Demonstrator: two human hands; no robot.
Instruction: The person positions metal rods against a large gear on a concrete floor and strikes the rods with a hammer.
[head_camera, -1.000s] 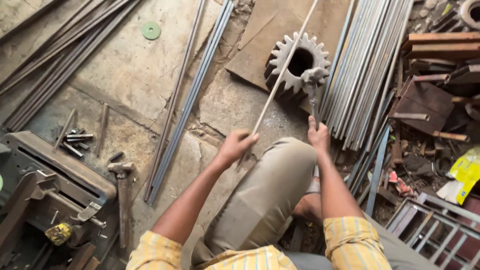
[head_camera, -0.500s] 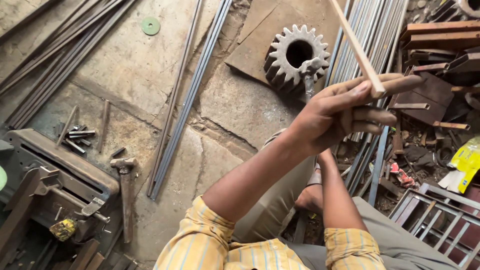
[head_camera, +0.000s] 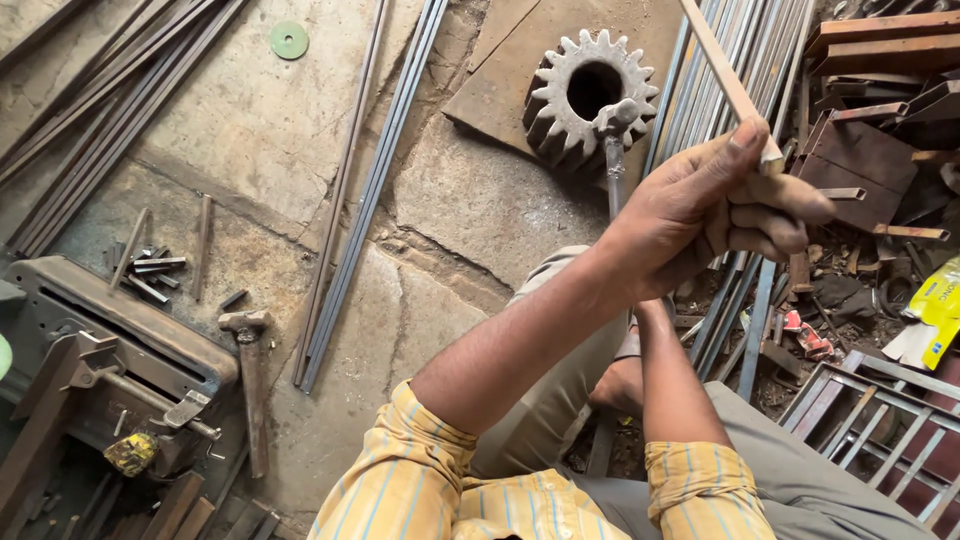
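I see the stone floor (head_camera: 250, 150) spread under everything, with long steel rods (head_camera: 370, 190) lying across it and a heavy toothed gear (head_camera: 560, 110) on a plate ahead of the knees. A second ago the left hand (head_camera: 700, 210) was low by the knee; now it is lifted close to the camera, fingers wrapped tight around a thin flat strip (head_camera: 725, 75) that runs up and out of the top of the view. So the strip is off the floor and held in the air. The right hand is hidden behind the left forearm, and I cannot tell its grip. A hammer-like tool (head_camera: 612, 140) rests its head on the gear's rim.
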